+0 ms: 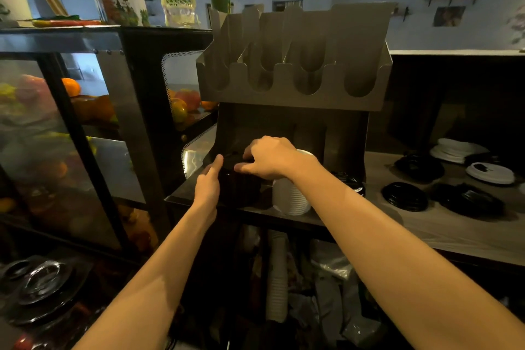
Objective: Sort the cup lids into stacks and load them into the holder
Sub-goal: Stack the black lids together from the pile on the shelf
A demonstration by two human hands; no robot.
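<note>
Black stack [238, 190] of lids on the table [426, 224], below the holder [292, 65] at 12 o'clock, white stack [289, 196] just beside it at 3 o'clock. Left hand [208, 182], fingers straight, braces its 9 o'clock side; right hand [270, 158] curls over its top. Lifted by the top alone, lower lids may drop off and scatter.

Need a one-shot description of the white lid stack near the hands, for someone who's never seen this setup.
Find the big metal holder with scalloped slots; under it, two tall stacks stand on the counter. The white lid stack is the right-hand one, behind the right hand. Its neighbour is a black stack, and the other white lids lie in low piles far right.
</note>
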